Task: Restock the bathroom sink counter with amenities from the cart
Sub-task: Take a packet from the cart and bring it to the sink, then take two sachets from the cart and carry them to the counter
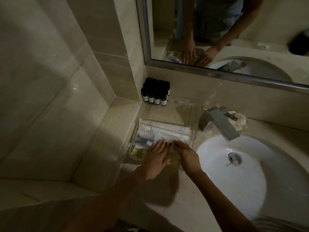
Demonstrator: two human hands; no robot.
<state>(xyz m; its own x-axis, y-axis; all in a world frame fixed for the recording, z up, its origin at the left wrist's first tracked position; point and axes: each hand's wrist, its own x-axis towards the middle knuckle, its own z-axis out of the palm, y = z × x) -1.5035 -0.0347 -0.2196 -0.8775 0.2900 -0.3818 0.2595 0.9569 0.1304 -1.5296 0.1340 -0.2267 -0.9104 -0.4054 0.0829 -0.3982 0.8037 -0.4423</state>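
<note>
Fingers (160, 145) of left hand (156, 159) and right hand (186, 157) flat on white sachets (167, 129), clear rectangular tray (168, 111)

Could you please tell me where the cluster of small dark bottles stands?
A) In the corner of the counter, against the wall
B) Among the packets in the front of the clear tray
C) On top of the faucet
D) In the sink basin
A: the dark bottles stand upright together in the counter's corner where the walls meet, on the far side of the clear tray from its packets.
</note>
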